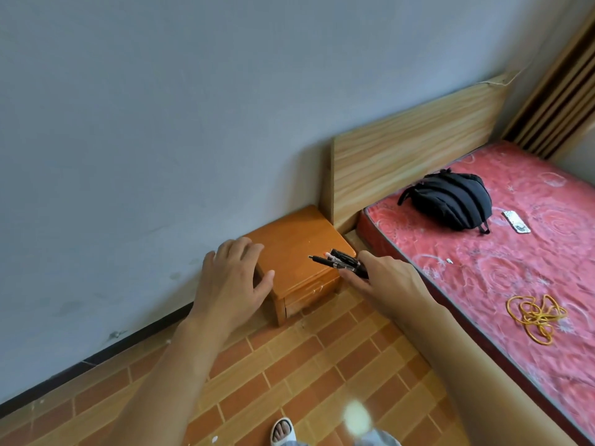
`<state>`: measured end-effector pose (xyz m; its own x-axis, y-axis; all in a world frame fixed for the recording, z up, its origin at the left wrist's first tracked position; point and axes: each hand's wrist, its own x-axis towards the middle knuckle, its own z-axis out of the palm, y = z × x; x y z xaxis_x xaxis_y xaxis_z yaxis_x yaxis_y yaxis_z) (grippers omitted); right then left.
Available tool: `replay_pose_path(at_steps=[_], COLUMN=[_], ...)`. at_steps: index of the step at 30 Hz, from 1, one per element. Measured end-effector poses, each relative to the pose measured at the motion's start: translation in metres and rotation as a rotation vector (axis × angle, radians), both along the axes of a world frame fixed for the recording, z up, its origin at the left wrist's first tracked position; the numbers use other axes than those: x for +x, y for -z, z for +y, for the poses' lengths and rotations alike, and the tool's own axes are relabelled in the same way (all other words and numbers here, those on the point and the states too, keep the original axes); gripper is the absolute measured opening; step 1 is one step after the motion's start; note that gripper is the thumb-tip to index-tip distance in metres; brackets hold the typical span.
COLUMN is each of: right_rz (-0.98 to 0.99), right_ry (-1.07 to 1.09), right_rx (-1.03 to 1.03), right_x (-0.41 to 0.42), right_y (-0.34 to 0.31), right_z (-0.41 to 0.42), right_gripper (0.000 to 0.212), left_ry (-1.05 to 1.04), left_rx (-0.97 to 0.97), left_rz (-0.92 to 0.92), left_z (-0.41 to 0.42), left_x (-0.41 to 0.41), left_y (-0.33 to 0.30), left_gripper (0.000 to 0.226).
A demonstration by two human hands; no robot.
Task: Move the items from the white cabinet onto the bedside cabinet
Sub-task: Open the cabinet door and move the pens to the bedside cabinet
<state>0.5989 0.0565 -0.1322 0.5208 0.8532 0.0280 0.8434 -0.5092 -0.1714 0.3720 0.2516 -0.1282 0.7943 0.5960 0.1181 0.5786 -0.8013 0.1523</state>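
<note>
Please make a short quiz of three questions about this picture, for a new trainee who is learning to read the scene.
1. True or false: the right hand holds a bundle of pens over the bedside cabinet.
2. Which thing lies on the red mattress nearest to the headboard? A) yellow cord B) black backpack C) white slipper
3. Fill in: the left hand, fingers spread, holds ____.

Key: 1 true; 2 B; 3 nothing.
</note>
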Motion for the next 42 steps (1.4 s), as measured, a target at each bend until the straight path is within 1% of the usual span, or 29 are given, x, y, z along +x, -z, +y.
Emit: replay_pose_path(at_steps=[8,15,24,27,31,34,42], right_rz=[-0.051,-0.103,0.021,0.058,0.109,0.154,0.174], right_ry=[-0.030,-0.082,-0.115,-0.139,-0.148,-0.146,-0.045], right_rx=[-0.043,-0.054,-0.094,-0.124,-0.199,-0.248,-0.301], right_x=[0.039,0.110,0.227,0.246,0.255,0.255,0.249], right_y=[0.013,0.035,0.088,0.119,0.170,0.211,0.336], right_z=[0.069,0.134,0.226,0.253,0.280,0.300,0.349], right_gripper=[0.048,0.049,0.050,0.050,0.048,0.045,0.043], left_ry=[-0.031,-0.071,-0.140,-0.138,-0.138,-0.144,-0.108], left_rx=[-0.025,-0.039,-0.077,-0.079,-0.145,-0.210,-0.312], left_rz=[0.007,0.028,0.047,0.061,0.156,0.180,0.205], left_z=[0.064,0.120,0.187,0.207,0.227,0.245,0.295], left_x=[0.035,0.096,0.194,0.215,0.225,0.230,0.235], left_y=[0.015,0.035,0.069,0.099,0.152,0.191,0.317], left_gripper=[0.062,0.059,0.055,0.051,0.058,0.061,0.059])
